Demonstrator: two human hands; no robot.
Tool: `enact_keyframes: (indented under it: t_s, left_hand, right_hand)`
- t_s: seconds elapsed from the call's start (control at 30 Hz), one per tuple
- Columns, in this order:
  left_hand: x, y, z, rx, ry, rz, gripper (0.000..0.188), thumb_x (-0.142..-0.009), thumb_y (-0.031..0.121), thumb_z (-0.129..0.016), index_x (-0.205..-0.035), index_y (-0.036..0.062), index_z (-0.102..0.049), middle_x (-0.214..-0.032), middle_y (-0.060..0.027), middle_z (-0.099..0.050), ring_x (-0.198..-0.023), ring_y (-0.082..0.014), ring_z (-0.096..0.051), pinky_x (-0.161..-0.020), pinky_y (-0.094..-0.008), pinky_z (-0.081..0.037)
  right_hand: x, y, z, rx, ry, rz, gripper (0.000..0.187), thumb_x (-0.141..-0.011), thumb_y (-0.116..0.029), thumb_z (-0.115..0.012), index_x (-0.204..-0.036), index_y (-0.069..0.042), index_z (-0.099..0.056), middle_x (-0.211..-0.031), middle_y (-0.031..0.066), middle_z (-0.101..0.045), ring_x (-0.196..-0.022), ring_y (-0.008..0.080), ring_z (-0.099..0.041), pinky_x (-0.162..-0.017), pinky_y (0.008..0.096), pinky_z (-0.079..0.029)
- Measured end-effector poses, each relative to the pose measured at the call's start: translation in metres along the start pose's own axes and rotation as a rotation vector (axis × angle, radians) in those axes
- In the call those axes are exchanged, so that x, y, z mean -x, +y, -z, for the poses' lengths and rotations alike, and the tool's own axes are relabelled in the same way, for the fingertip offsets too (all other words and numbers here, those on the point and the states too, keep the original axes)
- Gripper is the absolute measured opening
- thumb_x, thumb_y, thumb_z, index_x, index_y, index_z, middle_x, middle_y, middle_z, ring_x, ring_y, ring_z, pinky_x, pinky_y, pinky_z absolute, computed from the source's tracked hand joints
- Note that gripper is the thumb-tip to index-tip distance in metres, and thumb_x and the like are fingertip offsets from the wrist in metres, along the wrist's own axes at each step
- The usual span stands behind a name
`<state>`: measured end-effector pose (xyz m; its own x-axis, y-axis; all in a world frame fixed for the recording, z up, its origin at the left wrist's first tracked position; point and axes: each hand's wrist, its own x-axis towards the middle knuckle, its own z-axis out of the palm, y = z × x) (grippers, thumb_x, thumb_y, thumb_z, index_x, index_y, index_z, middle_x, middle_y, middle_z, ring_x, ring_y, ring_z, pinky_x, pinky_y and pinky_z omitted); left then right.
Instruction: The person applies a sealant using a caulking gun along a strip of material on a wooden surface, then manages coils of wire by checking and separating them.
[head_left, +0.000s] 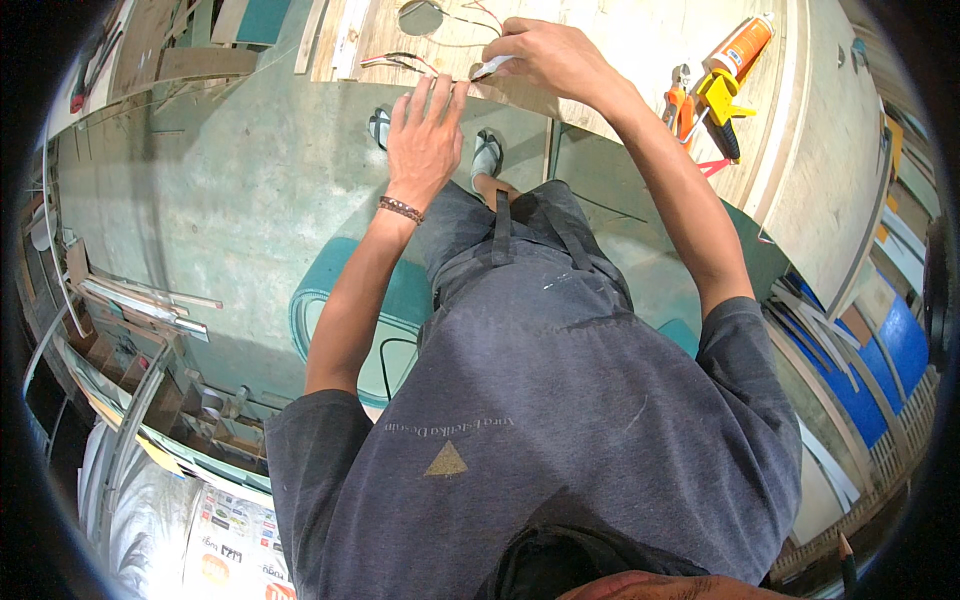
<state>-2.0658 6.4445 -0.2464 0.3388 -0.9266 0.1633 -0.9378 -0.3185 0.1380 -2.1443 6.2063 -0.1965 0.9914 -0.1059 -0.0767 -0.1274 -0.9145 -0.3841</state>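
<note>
My left hand reaches to the near edge of a pale wooden board, palm down, its fingers stretched out and slightly apart. Its fingertips touch thin wires lying along that edge, some red, some black. The thumb is hidden. Over the board, my right hand pinches a small pale blade-like piece with a dark tip, close to the left fingertips. Its exact kind is too small to tell. Behind the hands, a round hole opens in the board, with more thin wire beside it.
To the right on the board lie orange-handled pliers, a yellow-and-black caulking gun and an orange tube. A teal stool-like seat stands beneath me. Wood offcuts lie left; strips and a blue sheet lie right.
</note>
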Motion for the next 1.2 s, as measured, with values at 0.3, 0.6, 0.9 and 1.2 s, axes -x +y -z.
enact_keyframes:
  t_s: [0.3,0.6,0.9,1.2]
  left_hand:
    - [0.000,0.001,0.000,0.009,-0.005,0.006,0.066,-0.087,0.019,-0.071,-0.150,0.0163,-0.048,-0.147,-0.0063,-0.050,-0.139,-0.0265,-0.045,-0.111,-0.0441,-0.040]
    - [0.000,0.000,0.002,-0.029,-0.060,0.006,0.066,-0.088,0.020,-0.069,-0.151,0.0158,-0.048,-0.150,-0.0074,-0.049,-0.141,-0.0282,-0.045,-0.113,-0.0456,-0.039]
    - [-0.001,0.001,-0.002,-0.054,-0.037,-0.016,0.070,-0.087,0.021,-0.070,-0.152,0.0153,-0.047,-0.150,-0.0083,-0.050,-0.141,-0.0290,-0.045,-0.112,-0.0464,-0.038]
    - [0.000,0.004,0.000,-0.067,-0.065,-0.010,0.074,-0.083,0.017,-0.070,-0.153,0.0156,-0.047,-0.151,-0.0071,-0.050,-0.142,-0.0277,-0.043,-0.113,-0.0461,-0.037]
  right_hand:
    - [0.030,0.015,-0.016,-1.085,0.157,-0.373,0.037,-0.103,-0.030,-0.066,-0.131,-0.006,-0.067,-0.114,0.0046,-0.068,-0.093,0.0157,-0.066,-0.079,0.0313,-0.057]
    - [0.030,-0.015,-0.020,-1.237,0.123,-0.525,0.022,-0.094,-0.016,-0.069,-0.112,-0.005,-0.062,-0.095,0.0046,-0.062,-0.091,0.0152,-0.062,-0.080,0.0341,-0.052]
    - [0.014,0.003,-0.025,0.027,0.360,0.123,0.029,-0.074,-0.015,-0.075,-0.101,-0.012,-0.064,-0.111,0.0054,-0.070,-0.121,0.0302,-0.060,-0.103,0.0438,-0.049]
    - [0.050,0.035,-0.008,0.292,0.295,0.012,0.040,-0.068,-0.012,-0.077,-0.105,-0.014,-0.061,-0.108,0.0004,-0.069,-0.118,0.0267,-0.059,-0.103,0.0400,-0.047]
